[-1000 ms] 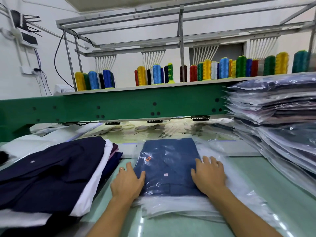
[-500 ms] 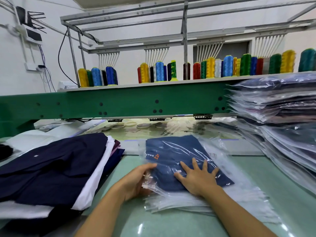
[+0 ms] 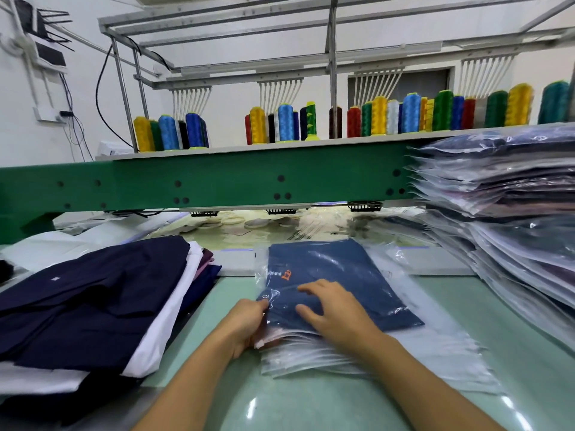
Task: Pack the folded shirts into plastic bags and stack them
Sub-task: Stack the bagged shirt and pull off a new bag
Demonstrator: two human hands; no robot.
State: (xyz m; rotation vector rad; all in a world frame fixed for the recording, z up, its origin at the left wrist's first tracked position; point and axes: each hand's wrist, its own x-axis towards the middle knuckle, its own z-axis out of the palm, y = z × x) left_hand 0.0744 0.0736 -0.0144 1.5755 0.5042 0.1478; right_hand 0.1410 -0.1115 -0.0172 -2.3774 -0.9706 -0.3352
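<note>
Head view: a folded blue shirt (image 3: 336,262) lies inside a clear plastic bag (image 3: 260,272), in the middle of the pale green table (image 3: 522,353). An orange mark shows on the cloth near its left edge. The bagged shirt rests on a flat pile of empty bags (image 3: 311,359), whose edges stick out toward the person and to the right.

The left hand (image 3: 245,321) is at the near left corner, with its fingers curled around the edge of the bag, pinching the plastic. The right hand (image 3: 339,312) rests on top of the shirt with the fingers spread and a little bent; it presses down and grips nothing.

To the left, well apart from the bag, there is a pile of folded shirts (image 3: 93,300) without bags, dark navy on top with white below. To the right rises a high stack of packed shirts (image 3: 504,194). Behind, a green machine beam (image 3: 217,181) crosses the scene, and coloured thread spools (image 3: 284,122) stand in a row above it.
</note>
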